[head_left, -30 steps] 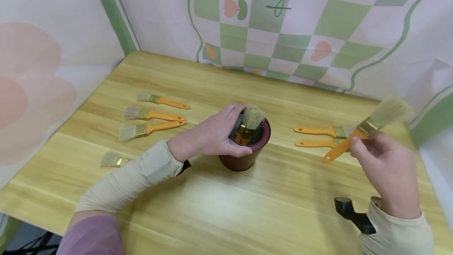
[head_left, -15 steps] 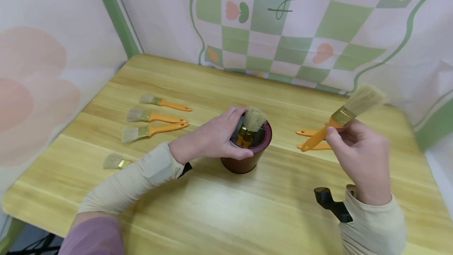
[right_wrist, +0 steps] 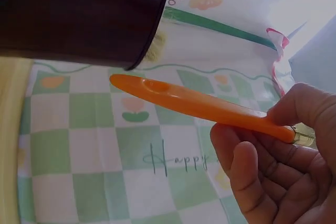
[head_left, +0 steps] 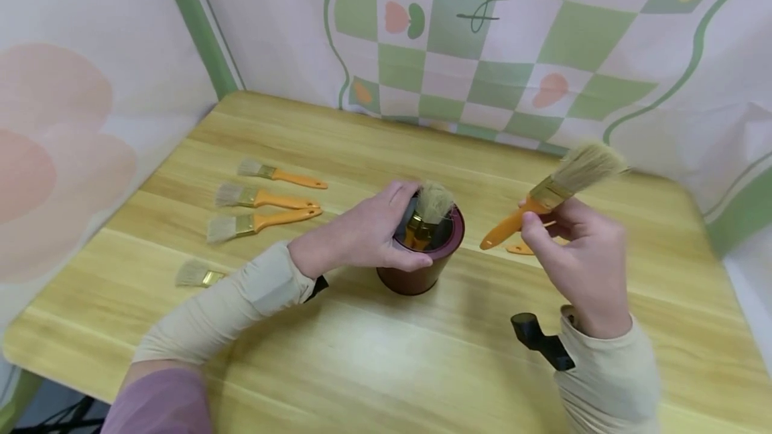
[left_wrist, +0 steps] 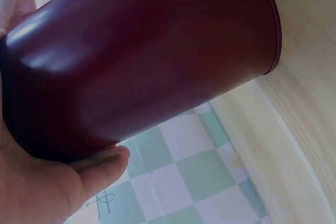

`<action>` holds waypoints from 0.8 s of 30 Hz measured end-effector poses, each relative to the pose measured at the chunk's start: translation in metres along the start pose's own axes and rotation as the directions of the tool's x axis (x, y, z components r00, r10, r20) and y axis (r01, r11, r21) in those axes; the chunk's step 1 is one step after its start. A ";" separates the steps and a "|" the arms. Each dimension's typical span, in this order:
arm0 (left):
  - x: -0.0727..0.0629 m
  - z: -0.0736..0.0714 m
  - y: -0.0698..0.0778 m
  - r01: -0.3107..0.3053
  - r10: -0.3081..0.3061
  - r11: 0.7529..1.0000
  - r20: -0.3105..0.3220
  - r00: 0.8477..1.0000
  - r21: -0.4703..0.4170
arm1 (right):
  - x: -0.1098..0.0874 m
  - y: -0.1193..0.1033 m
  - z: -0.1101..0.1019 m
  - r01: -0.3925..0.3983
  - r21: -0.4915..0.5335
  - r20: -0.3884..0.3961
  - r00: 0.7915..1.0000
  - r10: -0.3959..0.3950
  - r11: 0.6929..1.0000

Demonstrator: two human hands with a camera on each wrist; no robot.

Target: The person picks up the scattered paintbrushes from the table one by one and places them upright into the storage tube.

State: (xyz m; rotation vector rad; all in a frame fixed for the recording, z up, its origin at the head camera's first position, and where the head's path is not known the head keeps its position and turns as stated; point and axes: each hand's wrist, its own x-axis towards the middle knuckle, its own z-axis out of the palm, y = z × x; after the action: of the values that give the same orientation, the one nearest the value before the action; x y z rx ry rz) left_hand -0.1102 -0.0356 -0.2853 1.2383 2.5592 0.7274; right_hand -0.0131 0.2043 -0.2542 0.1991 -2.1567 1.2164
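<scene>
My left hand [head_left: 369, 228] grips the rim of a dark red bucket-like cup [head_left: 411, 280] standing on the table, thumb over the near side. Inside it a paintbrush [head_left: 435, 202] stands with its bristles up, its handle mostly hidden. Right of the cup, my right hand [head_left: 582, 263] pinches another paintbrush [head_left: 553, 189] by its orange handle. That brush is raised and slanted, bristles up and away to the right, with the handle end pointing toward the cup. The right wrist view shows the handle [right_wrist: 194, 103] between thumb and fingers, its tip near the cup's rim [right_wrist: 157, 24].
Three paintbrushes, a small one [head_left: 283, 176], a middle one [head_left: 265, 198] and a near one [head_left: 262, 221], lie at the left. Another brush [head_left: 198, 274] is partly under my left forearm. Behind my right hand, brush handles [head_left: 520, 248] lie on the wooden table [head_left: 374, 367]. A checkered cloth [head_left: 446, 72] hangs behind.
My right hand has moved left with the paintbrush, closer to the cup, passing over the brushes lying at the right. My left hand stays on the cup.
</scene>
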 end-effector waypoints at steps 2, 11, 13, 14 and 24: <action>0.000 0.001 0.000 -0.002 0.002 1.000 0.001 1.000 0.002 | 0.002 -0.002 0.005 0.033 0.007 0.002 0.999 -0.033 0.999; -0.004 0.003 0.000 -0.001 0.001 1.000 -0.004 1.000 0.009 | 0.001 -0.006 0.016 0.225 0.071 -0.002 0.974 -0.226 0.972; -0.004 0.003 -0.001 -0.004 0.004 1.000 -0.016 1.000 0.011 | 0.001 -0.007 0.019 0.237 0.099 -0.008 0.971 -0.237 0.967; -0.004 0.003 -0.001 -0.006 0.006 1.000 -0.021 1.000 0.013 | 0.001 -0.008 0.019 0.242 0.101 -0.013 0.970 -0.242 0.965; 0.001 0.002 -0.001 -0.019 0.020 0.999 -0.028 0.999 0.028 | 0.006 -0.015 0.022 0.286 0.135 -0.190 0.947 -0.258 0.949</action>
State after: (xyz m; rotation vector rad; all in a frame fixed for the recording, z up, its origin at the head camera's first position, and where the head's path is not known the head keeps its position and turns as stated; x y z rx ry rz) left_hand -0.1115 -0.0346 -0.2873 1.2717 2.5918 0.7204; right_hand -0.0211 0.1792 -0.2480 0.4329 -1.8155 1.1991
